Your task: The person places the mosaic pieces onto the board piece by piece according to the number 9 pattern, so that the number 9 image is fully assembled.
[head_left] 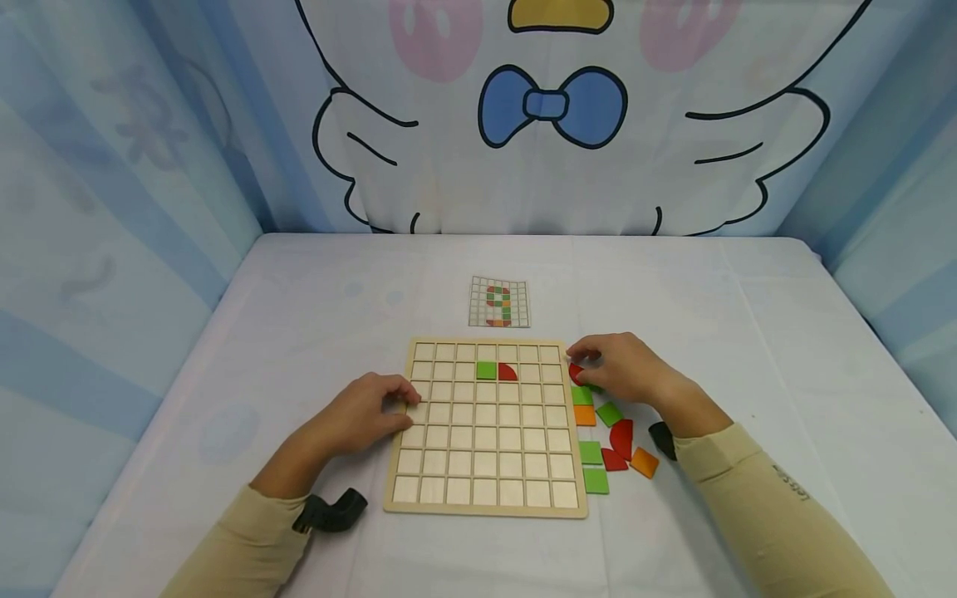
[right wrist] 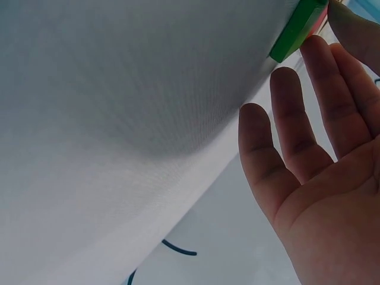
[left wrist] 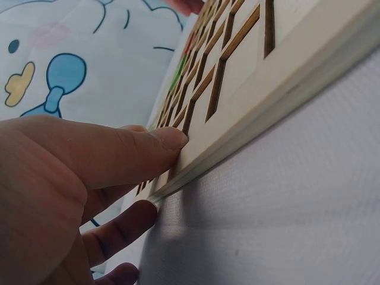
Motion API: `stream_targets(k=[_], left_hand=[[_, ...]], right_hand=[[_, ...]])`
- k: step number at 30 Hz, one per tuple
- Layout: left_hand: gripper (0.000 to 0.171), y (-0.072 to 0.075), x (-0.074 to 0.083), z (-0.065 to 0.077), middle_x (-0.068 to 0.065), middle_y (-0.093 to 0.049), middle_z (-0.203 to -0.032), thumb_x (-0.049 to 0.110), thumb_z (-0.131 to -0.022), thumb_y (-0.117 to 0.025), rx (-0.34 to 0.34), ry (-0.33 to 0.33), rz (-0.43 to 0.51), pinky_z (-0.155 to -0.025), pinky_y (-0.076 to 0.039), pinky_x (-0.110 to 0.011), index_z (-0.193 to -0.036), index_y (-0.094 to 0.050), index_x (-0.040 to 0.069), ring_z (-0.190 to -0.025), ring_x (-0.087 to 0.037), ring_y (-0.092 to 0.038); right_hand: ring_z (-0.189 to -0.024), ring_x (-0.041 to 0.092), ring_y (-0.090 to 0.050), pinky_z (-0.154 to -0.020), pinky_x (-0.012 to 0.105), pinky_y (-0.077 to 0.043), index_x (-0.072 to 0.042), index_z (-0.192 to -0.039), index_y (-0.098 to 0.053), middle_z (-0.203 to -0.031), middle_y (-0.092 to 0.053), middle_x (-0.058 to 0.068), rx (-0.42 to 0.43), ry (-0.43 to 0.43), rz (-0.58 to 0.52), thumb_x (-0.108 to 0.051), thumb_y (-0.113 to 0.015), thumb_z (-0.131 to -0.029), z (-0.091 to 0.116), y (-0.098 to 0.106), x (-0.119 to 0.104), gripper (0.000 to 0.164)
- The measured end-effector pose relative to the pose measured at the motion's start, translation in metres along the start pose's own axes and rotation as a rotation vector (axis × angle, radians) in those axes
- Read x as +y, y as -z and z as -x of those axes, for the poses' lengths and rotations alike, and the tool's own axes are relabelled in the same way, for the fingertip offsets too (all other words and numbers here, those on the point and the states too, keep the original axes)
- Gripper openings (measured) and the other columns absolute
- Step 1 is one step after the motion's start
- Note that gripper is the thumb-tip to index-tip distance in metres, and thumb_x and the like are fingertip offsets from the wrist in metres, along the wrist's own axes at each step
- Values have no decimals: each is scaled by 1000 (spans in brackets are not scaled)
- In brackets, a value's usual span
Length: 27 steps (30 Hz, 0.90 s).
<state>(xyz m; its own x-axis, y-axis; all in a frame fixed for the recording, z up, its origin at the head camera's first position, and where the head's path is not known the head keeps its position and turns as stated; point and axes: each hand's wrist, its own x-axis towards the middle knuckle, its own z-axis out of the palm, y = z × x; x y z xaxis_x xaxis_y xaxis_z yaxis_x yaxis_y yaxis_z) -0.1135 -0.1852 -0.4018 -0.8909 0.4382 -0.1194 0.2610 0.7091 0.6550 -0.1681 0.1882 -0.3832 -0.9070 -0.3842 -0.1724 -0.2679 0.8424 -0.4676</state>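
Note:
A square wooden grid board (head_left: 452, 510) lies flat on the white table. In its grid sit a green square tile (head_left: 486, 370) and, directly right of it, a red quarter-round tile (head_left: 507, 373). My left hand (head_left: 368, 413) rests at the board's left edge, its thumb (left wrist: 139, 151) on the rim and the lower fingers beside it. At the board's upper right edge my right hand (head_left: 624, 365) pinches a red tile (head_left: 575, 374) between thumb and fingers. A green tile (right wrist: 297, 32) lies right by those fingertips in the right wrist view.
Along the board's right side lie loose green tiles (head_left: 596, 481), orange tiles (head_left: 645, 463) and red tiles (head_left: 621, 438). Behind the board is a small pattern card (head_left: 478, 316) showing a coloured figure on a grid. A printed curtain (head_left: 546, 183) hangs beyond the table.

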Motion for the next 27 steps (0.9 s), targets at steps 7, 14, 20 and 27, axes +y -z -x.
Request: stream_targets(k=[7,14,20,27], left_hand=[[15,0,1,0,-1,-63,-107,8,-91,-72,-1,1,3,-90,-45,-46,-105,-68,11,-103,-24,-57],[15,0,1,0,-1,-63,-106,8,-91,-72,1,4,1,-90,-44,-46,-105,-68,11,-103,-24,-57],[14,-1,0,0,0,-62,-105,8,-92,-72,2,2,-1,-90,-44,-46,-105,-68,12,-103,-23,-57],[15,0,0,0,-1,-63,-108,9,-92,-72,3,5,-2,-91,-44,-46,-106,-68,12,-105,-25,-57]], right_hand=[[-102,29,-58,-95,49,-46,-3,-123,-68,-112,-67,12,-19,5,-1,-13,-72,-90,-1,0,1,35],[-102,30,-58,-94,48,-46,-3,-124,-67,-112,-67,12,-15,19,0,-12,-72,-90,-1,-1,2,36],[-104,31,-60,-93,48,-47,-3,-126,-65,-115,-67,13,-16,25,2,-11,-70,-90,-1,-1,0,38],[-104,31,-60,-93,48,-47,-3,-126,-65,-115,-67,14,-16,35,4,-10,-69,-91,-2,-1,0,35]])
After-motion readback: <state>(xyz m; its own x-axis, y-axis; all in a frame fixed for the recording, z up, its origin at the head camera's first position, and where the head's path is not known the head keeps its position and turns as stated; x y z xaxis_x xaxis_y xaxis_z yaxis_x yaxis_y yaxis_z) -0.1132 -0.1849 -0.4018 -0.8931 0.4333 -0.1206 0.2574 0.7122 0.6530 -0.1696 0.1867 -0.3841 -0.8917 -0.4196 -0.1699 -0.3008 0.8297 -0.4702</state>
